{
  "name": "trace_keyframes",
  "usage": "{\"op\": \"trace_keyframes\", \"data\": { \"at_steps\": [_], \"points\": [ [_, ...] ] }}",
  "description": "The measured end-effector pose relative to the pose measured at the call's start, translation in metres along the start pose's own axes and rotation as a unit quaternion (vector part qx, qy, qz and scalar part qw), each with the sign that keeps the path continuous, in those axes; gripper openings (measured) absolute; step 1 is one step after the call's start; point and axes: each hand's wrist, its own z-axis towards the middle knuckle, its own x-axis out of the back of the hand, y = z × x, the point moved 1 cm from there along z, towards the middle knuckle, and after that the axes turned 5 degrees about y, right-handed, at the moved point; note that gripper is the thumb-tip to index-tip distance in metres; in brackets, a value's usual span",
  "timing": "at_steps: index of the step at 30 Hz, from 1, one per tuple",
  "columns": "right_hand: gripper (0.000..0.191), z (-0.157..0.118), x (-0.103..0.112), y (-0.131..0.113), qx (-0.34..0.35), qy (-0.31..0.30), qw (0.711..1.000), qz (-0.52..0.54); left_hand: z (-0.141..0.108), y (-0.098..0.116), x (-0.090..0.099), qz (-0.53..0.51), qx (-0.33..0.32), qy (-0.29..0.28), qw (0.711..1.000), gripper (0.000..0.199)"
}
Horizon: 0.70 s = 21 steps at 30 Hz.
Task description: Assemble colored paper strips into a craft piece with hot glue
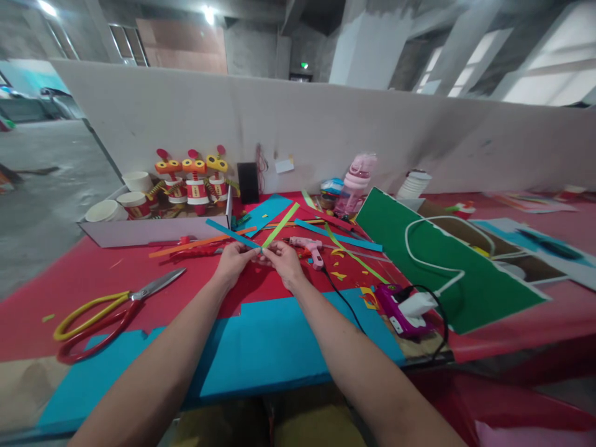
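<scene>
Over the red tabletop, a blue paper strip [228, 232] and a yellow-green paper strip [282, 223] meet at their near ends in a V. My left hand [234, 262] pinches the blue strip by the joint. Fingertips of my right hand [283, 261] close on the yellow-green strip at the same spot, almost touching the left fingers. Just right of my right hand lies a pink glue gun [308, 246]. Behind my left hand rest an orange strip [186, 245] and a red-handled tool [195, 251], partly hidden.
Large scissors [123, 310] lie at left. Paper-cup robot figures [195, 189] stand in a white-walled tray [153, 233] at the back. On the right are a purple power strip [403, 316] with cords, a green board [447, 273] and a pink bottle [356, 183]. Blue sheets cover the front edge.
</scene>
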Motion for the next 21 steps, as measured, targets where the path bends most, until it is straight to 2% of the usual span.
{"op": "trace_keyframes", "data": {
  "at_steps": [5, 8, 13, 16, 21],
  "points": [
    [0.033, -0.0003, 0.0008, -0.0014, -0.037, -0.021, 0.999, 0.002, 0.0002, 0.0001, 0.001, 0.002, 0.011, 0.009, 1.0, 0.026],
    [0.032, -0.0004, 0.0002, -0.0011, -0.018, -0.021, 1.0, 0.001, 0.0002, -0.0011, 0.0008, -0.051, 0.02, 0.002, 0.998, 0.025],
    [0.028, -0.0006, -0.0016, 0.0005, 0.007, -0.007, 1.0, -0.01, 0.0015, -0.0042, 0.0, -0.145, 0.049, -0.044, 0.987, 0.024],
    [0.028, -0.0003, -0.0012, 0.0002, 0.014, 0.005, 1.0, -0.005, 0.0004, -0.003, -0.0008, -0.124, 0.045, -0.056, 0.99, 0.026],
    [0.03, 0.002, 0.0017, 0.0005, -0.008, -0.016, 1.0, -0.009, -0.0012, 0.0007, 0.0005, -0.029, 0.005, -0.041, 0.999, 0.026]
  ]
}}
